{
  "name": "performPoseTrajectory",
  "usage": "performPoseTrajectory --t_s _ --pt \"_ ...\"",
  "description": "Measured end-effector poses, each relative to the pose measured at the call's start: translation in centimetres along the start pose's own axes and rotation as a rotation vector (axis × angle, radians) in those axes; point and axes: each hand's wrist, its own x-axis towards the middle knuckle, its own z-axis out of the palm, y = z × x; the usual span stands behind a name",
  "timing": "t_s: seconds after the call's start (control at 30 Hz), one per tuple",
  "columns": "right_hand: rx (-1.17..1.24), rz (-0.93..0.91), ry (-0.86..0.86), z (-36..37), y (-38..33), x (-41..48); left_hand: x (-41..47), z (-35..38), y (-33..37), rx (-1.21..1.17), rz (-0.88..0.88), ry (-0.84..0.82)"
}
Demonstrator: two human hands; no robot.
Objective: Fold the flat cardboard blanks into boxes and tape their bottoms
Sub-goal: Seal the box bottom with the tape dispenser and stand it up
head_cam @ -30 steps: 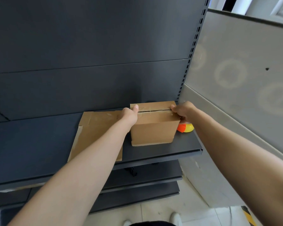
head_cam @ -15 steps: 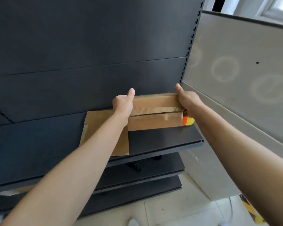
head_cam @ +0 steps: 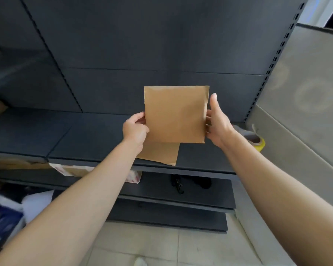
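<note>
both hands (head_cam: 136, 129) (head_cam: 217, 122) hold box (head_cam: 175, 114) above flat blank (head_cam: 160, 152), tape roll (head_cam: 257, 141) beside.

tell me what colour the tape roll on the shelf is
Yellow, the tape roll, seen in the head view.

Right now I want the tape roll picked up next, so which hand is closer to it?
Right. The right hand grips the box's right edge, just left of the tape roll on the shelf. The left hand holds the far edge.

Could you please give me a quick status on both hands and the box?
Left hand and right hand grip opposite sides of the cardboard box, held above the shelf. Flat blank lies below. Nothing in the way.
</note>
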Motion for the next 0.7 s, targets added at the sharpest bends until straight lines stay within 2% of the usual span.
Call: performPoseTrajectory --t_s 0.1,0.23,0.53,0.7 --pt "0.057 0.04 -0.082 3.0 0.4 -0.7 0.4 -3.8 -0.5 -0.136 -0.025 0.052" --pt "0.059 0.073 -0.124 8.9 1.2 -1.3 1.2 -9.6 -1.2 -0.37 -0.102 0.02" --pt "0.003 0.071 -0.232 26.6 5.4 -1.6 6.2 -26.2 -2.5 -0.432 -0.191 0.083" --pt "-0.009 0.096 -0.186 31.5 6.3 0.1 9.6 -29.6 -2.8 -0.399 -0.239 0.129"
